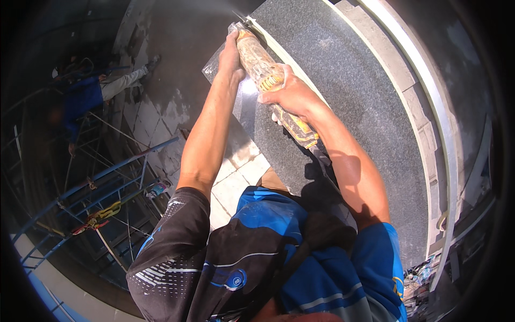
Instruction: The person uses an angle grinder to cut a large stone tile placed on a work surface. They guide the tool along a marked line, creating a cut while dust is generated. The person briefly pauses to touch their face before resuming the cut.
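Observation:
Both my hands are closed on a dusty yellow and black angle grinder, held along the left edge of a large grey speckled stone slab. Up at the tool's head, my left hand grips it near the disc. My right hand wraps round the body farther back, and a dark cord runs from its rear end along my right forearm. The disc is at the slab's pale cut edge, partly hidden by the tool head. Pale dust sprays away to the upper left.
Blue scaffold bars stand at the left, with a yellow and red strap tied on. Beyond them a person in blue is near more framework. A long pale metal bar curves along the slab's right side. Light tiles lie below me.

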